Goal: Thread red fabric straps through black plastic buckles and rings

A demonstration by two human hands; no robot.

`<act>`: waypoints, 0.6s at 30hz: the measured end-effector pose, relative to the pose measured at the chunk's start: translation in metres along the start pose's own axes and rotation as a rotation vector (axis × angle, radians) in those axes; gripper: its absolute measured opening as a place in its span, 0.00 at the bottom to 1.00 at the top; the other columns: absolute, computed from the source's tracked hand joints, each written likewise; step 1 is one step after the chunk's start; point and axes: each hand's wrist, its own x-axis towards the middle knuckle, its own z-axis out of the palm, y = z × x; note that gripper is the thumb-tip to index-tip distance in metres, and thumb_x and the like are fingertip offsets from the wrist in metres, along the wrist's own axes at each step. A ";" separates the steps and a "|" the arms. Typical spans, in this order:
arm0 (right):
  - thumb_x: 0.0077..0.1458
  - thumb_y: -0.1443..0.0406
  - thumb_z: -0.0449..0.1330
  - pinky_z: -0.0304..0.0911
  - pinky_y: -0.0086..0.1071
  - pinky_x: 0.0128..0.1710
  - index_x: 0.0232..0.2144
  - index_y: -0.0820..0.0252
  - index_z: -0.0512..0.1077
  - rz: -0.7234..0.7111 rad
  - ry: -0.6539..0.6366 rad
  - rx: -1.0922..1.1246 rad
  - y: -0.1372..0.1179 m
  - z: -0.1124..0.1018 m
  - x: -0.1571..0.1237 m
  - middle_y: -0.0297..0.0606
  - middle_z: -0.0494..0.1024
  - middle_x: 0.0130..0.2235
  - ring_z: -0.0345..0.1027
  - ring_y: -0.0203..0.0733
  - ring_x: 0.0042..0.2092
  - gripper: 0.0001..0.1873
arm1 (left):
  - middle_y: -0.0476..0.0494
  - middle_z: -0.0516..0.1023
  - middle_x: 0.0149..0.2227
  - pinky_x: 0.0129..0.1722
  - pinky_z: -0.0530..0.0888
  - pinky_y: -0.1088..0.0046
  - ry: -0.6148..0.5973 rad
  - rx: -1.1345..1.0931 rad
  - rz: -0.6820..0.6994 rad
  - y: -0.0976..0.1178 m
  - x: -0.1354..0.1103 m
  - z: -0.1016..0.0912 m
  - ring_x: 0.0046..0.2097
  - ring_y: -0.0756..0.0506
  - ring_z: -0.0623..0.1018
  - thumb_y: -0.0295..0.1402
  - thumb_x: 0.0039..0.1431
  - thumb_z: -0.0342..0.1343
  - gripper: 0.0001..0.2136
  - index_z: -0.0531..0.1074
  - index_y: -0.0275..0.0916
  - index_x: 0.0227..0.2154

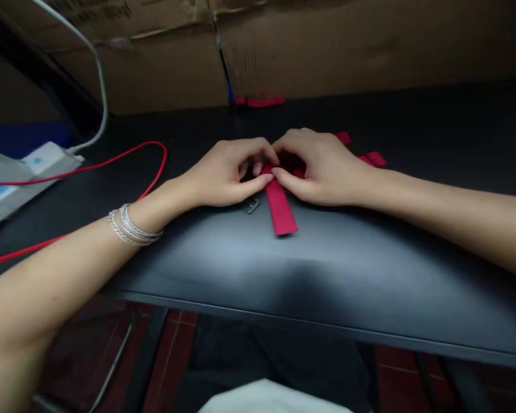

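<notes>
Both my hands meet over a red strap (281,209), its flat free end pointing toward me on the dark table. My left hand (236,169) pinches the strap's far part between thumb and fingers. From the other side my right hand (320,166) grips the same spot, thumb tip beside the left thumb. More red strap shows beneath and behind my right hand, with two ends (373,159) sticking out past the wrist. A small dark buckle (252,205) lies on the table just below my left thumb. The pinched part is mostly hidden by my fingers.
Along the back, cardboard (327,51) stands against the table, with another red strap piece (264,102) at its foot. At left are a white power strip (38,163), a white cable (98,74) and a red cable (155,143). The table's front edge (241,312) runs before me.
</notes>
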 end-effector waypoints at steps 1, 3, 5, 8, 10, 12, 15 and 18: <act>0.59 0.63 0.56 0.64 0.39 0.46 0.40 0.62 0.73 0.004 0.002 0.001 0.000 0.000 0.000 0.44 0.76 0.39 0.68 0.43 0.41 0.10 | 0.50 0.74 0.28 0.27 0.65 0.74 -0.001 -0.007 0.001 0.000 0.000 0.000 0.24 0.54 0.66 0.36 0.60 0.59 0.10 0.76 0.36 0.41; 0.58 0.64 0.56 0.64 0.39 0.46 0.40 0.62 0.73 0.011 0.011 0.002 0.000 0.000 0.000 0.43 0.76 0.40 0.68 0.43 0.41 0.10 | 0.49 0.74 0.29 0.26 0.65 0.73 -0.010 -0.019 0.002 0.000 0.001 -0.001 0.24 0.54 0.66 0.37 0.60 0.59 0.11 0.75 0.36 0.42; 0.58 0.64 0.56 0.65 0.39 0.46 0.40 0.63 0.74 0.007 0.006 -0.002 -0.001 0.000 0.000 0.44 0.76 0.39 0.67 0.43 0.41 0.11 | 0.49 0.74 0.29 0.26 0.65 0.73 -0.024 -0.022 -0.004 0.000 0.001 -0.001 0.24 0.54 0.66 0.37 0.60 0.59 0.11 0.75 0.36 0.42; 0.58 0.63 0.56 0.65 0.41 0.46 0.41 0.65 0.74 0.000 -0.014 -0.019 -0.001 -0.001 0.001 0.46 0.76 0.39 0.67 0.43 0.41 0.13 | 0.49 0.74 0.29 0.26 0.66 0.73 -0.038 -0.016 -0.023 0.000 0.001 -0.002 0.25 0.53 0.66 0.37 0.59 0.60 0.11 0.75 0.37 0.42; 0.58 0.63 0.56 0.65 0.41 0.46 0.41 0.65 0.74 0.001 -0.014 -0.022 -0.001 -0.001 0.001 0.46 0.76 0.40 0.67 0.43 0.41 0.13 | 0.48 0.75 0.29 0.27 0.66 0.73 -0.039 -0.012 -0.031 0.000 0.002 -0.001 0.25 0.53 0.66 0.37 0.59 0.60 0.11 0.75 0.38 0.42; 0.58 0.64 0.56 0.65 0.40 0.46 0.42 0.64 0.74 0.005 -0.004 -0.015 0.000 0.000 0.001 0.45 0.76 0.40 0.68 0.43 0.42 0.13 | 0.49 0.75 0.28 0.27 0.66 0.73 -0.027 -0.012 -0.029 0.000 0.001 -0.001 0.25 0.53 0.66 0.37 0.59 0.60 0.10 0.75 0.38 0.41; 0.57 0.64 0.57 0.65 0.39 0.46 0.40 0.62 0.74 0.001 0.014 -0.012 0.000 0.000 0.000 0.43 0.76 0.39 0.68 0.42 0.41 0.11 | 0.50 0.74 0.28 0.26 0.66 0.73 -0.008 -0.022 -0.003 -0.001 0.001 0.000 0.24 0.53 0.66 0.37 0.60 0.59 0.09 0.75 0.39 0.41; 0.57 0.64 0.56 0.65 0.40 0.45 0.40 0.63 0.73 0.010 0.002 -0.031 -0.001 0.000 0.000 0.44 0.75 0.39 0.67 0.42 0.40 0.11 | 0.50 0.73 0.28 0.25 0.65 0.74 -0.007 -0.021 0.021 0.000 0.001 -0.001 0.24 0.54 0.66 0.35 0.60 0.60 0.10 0.75 0.36 0.41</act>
